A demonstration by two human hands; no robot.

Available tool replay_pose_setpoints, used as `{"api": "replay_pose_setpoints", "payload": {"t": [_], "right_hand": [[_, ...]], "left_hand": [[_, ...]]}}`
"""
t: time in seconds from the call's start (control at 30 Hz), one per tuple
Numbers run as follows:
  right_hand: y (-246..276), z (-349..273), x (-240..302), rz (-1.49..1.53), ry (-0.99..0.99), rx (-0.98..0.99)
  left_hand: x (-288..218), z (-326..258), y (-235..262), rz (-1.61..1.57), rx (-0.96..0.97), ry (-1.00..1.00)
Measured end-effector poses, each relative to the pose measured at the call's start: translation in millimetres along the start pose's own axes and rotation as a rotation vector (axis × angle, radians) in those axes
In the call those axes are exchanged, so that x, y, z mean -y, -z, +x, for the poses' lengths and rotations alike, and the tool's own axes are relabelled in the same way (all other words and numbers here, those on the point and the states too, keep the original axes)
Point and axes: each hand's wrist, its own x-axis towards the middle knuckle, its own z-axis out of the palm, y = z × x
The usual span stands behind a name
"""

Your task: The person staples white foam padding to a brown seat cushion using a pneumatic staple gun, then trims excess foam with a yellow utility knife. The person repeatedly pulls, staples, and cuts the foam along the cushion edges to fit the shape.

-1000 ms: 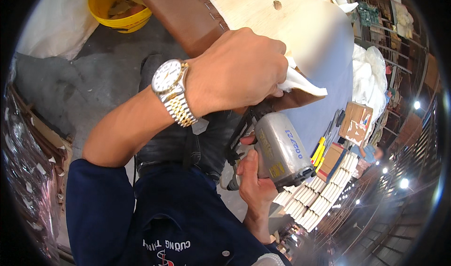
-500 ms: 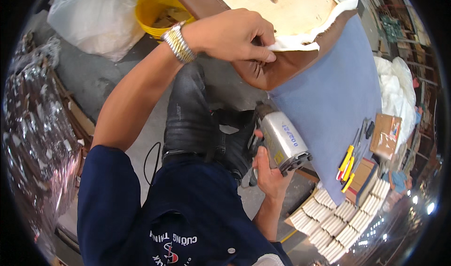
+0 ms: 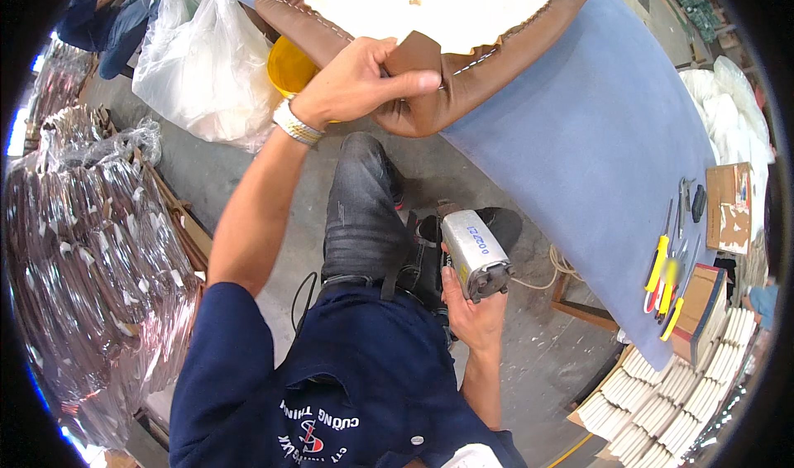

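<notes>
Brown leather (image 3: 426,117) with white stitching wraps the edge of a pale wooden panel (image 3: 413,13), which lies at the top of the view on a blue-covered table. My left hand (image 3: 351,83) pinches a flap of that leather at the near corner, thumb on top and fingers partly hidden beneath. Low beside my right leg, away from the panel, a silver staple gun (image 3: 478,249) hangs in my right hand (image 3: 475,315). Its black grip is mostly covered by my fingers and its nose points away from me.
The blue table (image 3: 579,129) carries yellow-handled screwdrivers (image 3: 657,265), pliers and a small cardboard box (image 3: 728,207). Strips of white staples (image 3: 653,402) sit lower right. A yellow bucket (image 3: 289,67), white plastic bag (image 3: 203,71) and wrapped stack (image 3: 99,253) stand left. A hose (image 3: 558,261) runs behind the staple gun.
The view has shifted, and the panel sits higher in it. My left hand has turned the leather flap up over the corner, covering white padding seen before. The staple gun stays in my right hand.
</notes>
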Motion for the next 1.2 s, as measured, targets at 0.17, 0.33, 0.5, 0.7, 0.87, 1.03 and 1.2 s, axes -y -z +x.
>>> {"api": "replay_pose_setpoints", "payload": {"t": [0.17, 0.33, 0.5, 0.7, 0.87, 1.03, 1.2], "right_hand": [[-2, 12, 7, 0.072, 0.003, -0.051], [-7, 35, 1, -0.131, 0.258, 0.023], [-25, 49, 22, -0.128, 0.337, 0.018], [-37, 59, 22, -0.243, 0.357, 0.016], [-48, 53, 32, -0.249, 0.163, -0.038], [-63, 70, 49, -0.502, 0.383, -0.04], [-63, 71, 59, -0.643, 0.461, -0.055]], "left_hand": [[15, 8, 16, 0.527, -0.024, -0.49], [16, -4, -1, 0.439, -0.2, -0.314], [31, 0, -11, 0.429, -0.317, -0.351], [28, 10, -7, 0.478, -0.268, -0.335], [33, 16, -1, 0.447, -0.211, -0.331], [33, 17, -2, 0.416, -0.193, -0.316], [28, 13, 2, 0.428, -0.15, -0.224]]}}
